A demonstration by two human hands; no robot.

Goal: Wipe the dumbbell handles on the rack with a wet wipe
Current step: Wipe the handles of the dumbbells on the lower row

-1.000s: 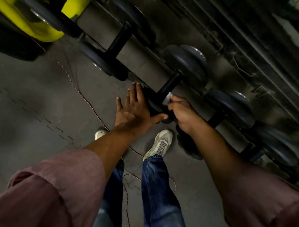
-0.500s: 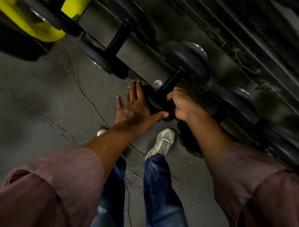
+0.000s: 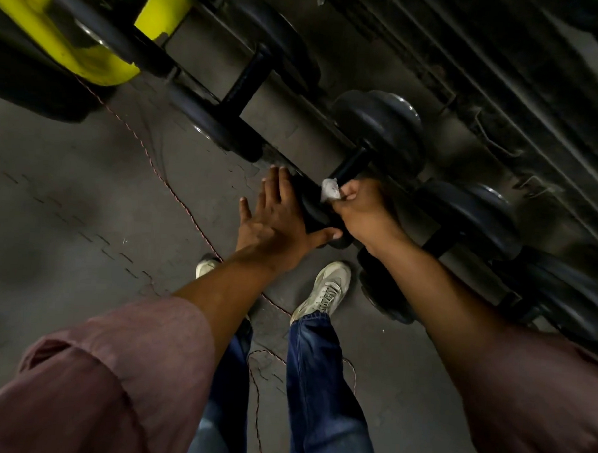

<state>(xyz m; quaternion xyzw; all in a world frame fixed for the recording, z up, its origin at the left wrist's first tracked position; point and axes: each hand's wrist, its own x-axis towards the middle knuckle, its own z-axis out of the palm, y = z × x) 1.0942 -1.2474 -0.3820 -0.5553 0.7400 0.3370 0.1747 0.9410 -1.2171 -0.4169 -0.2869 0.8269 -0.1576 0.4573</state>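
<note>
A black dumbbell lies across the grey rack rail in the middle of the view. My right hand grips the near end of its dark handle with a white wet wipe bunched under the fingers. My left hand lies flat with straight fingers against the dumbbell's near black end weight, thumb under it. Most of the wipe is hidden by my fingers.
More black dumbbells sit on the rail: one at upper left, others to the right. A yellow frame stands at top left. A thin red cord trails over the grey floor. My shoes stand close below the rack.
My right hand has slid back down the handle toward the near weight, and the white wipe shows again by my fingers. The left hand has stayed flat on the near weight.
</note>
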